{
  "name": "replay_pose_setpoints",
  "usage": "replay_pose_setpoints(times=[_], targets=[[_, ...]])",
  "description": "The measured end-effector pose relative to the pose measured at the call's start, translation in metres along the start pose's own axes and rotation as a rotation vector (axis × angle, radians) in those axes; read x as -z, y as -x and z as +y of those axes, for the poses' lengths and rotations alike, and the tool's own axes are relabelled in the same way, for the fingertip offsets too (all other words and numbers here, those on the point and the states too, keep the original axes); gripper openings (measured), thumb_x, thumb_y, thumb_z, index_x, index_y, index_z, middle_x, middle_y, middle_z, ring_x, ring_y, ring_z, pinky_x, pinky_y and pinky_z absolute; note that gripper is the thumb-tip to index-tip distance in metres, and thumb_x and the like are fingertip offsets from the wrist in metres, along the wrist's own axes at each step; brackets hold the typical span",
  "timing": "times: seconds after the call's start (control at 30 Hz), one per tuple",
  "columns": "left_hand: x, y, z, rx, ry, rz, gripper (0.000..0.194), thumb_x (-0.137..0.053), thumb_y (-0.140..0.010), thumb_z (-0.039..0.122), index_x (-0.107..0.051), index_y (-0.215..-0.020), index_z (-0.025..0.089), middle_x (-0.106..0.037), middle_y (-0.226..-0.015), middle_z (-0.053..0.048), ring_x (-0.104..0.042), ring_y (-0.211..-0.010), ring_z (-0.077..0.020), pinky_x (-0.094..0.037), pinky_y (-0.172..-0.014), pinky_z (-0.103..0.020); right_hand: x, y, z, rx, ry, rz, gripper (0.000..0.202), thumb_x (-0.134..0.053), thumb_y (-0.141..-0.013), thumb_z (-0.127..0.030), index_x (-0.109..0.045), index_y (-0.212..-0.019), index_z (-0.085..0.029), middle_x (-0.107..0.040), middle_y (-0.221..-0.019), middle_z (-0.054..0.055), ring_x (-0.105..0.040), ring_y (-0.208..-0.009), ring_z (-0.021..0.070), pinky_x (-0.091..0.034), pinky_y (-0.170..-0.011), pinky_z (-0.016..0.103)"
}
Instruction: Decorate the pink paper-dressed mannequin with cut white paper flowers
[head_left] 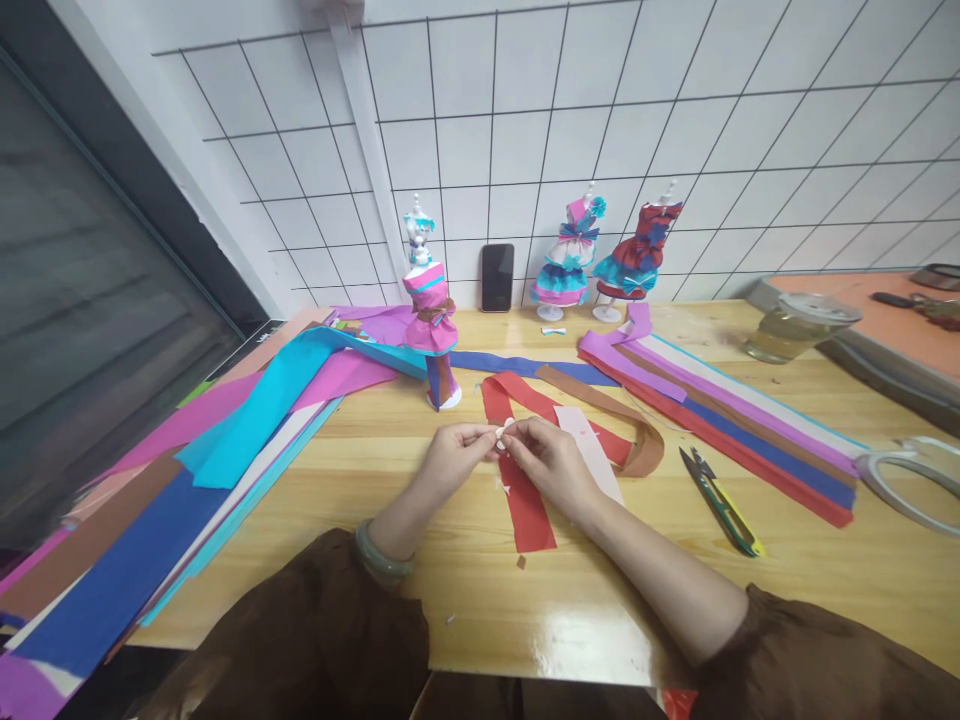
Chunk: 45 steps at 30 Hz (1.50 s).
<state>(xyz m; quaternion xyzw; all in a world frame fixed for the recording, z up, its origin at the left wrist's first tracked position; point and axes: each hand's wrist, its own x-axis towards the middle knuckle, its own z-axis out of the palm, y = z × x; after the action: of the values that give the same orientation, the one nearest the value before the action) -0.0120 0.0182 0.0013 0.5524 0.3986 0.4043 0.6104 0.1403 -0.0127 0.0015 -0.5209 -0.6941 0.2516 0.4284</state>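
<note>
Both hands meet over the middle of the wooden table, pinching a small whitish piece (501, 436) between them. My left hand (463, 455) holds its left side with closed fingertips. On its other side, the thumb and fingers of my right hand (551, 458) are pressed together. A red strip (531, 515) lies flat beneath the hands, with a pale pink strip (590, 450) to the right of it. Just behind the hands stands a small dress form (431, 310) in pink with a brown and blue base. Exact shape of the held piece is too small to tell.
Coloured strips (127, 560) cover the left side; more strips (757, 435) lie at right. Yellow-green snips (721, 505) rest right of my right hand. Along the wall stand a phone (497, 278) and two dressed forms (564, 265). A glass cup (799, 325) sits at the back right.
</note>
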Motion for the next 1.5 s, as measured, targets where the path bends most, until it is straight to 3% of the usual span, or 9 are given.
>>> replay_pose_setpoints(times=[0.9, 1.27, 1.4, 1.5], targets=[[-0.003, 0.002, -0.003, -0.059, 0.005, 0.028, 0.025, -0.066, -0.069, 0.033, -0.067, -0.083, 0.012, -0.069, -0.081, -0.007, -0.063, -0.074, -0.0149, -0.050, -0.071, -0.026, -0.002, 0.001, 0.001, -0.042, -0.072, -0.011, 0.016, -0.048, -0.084, -0.033, -0.057, -0.080, -0.020, -0.059, -0.073, 0.003, -0.054, -0.068, 0.0161, -0.042, -0.063, 0.029], [0.007, -0.007, -0.002, 0.017, 0.076, 0.190, 0.023, -0.066, -0.066, 0.031, -0.063, -0.077, 0.011, -0.068, -0.073, -0.008, -0.060, -0.062, -0.0127, -0.046, -0.059, -0.023, 0.002, -0.007, -0.001, -0.299, -0.513, -0.044, 0.021, -0.058, -0.075, -0.039, -0.056, -0.075, -0.017, -0.059, -0.071, 0.001, -0.051, -0.062, 0.0119, -0.041, -0.061, 0.026], [0.016, -0.011, -0.001, 0.064, -0.080, 0.249, 0.016, -0.060, -0.069, 0.026, -0.063, -0.076, 0.012, -0.068, -0.070, -0.008, -0.059, -0.056, -0.0127, -0.042, -0.052, -0.022, 0.002, -0.009, 0.003, -0.353, -0.637, -0.023, 0.020, -0.060, -0.073, -0.037, -0.056, -0.075, -0.018, -0.059, -0.072, 0.001, -0.051, -0.061, 0.0110, -0.042, -0.061, 0.025], [0.026, -0.013, -0.002, 0.041, -0.366, 0.263, 0.016, -0.056, -0.070, 0.025, -0.066, -0.074, 0.014, -0.069, -0.071, -0.009, -0.061, -0.061, -0.0165, -0.042, -0.056, -0.025, 0.001, -0.009, 0.006, -0.361, -0.631, -0.019, 0.022, -0.061, -0.073, -0.039, -0.057, -0.076, -0.018, -0.058, -0.069, 0.001, -0.051, -0.059, 0.0108, -0.042, -0.060, 0.025]])
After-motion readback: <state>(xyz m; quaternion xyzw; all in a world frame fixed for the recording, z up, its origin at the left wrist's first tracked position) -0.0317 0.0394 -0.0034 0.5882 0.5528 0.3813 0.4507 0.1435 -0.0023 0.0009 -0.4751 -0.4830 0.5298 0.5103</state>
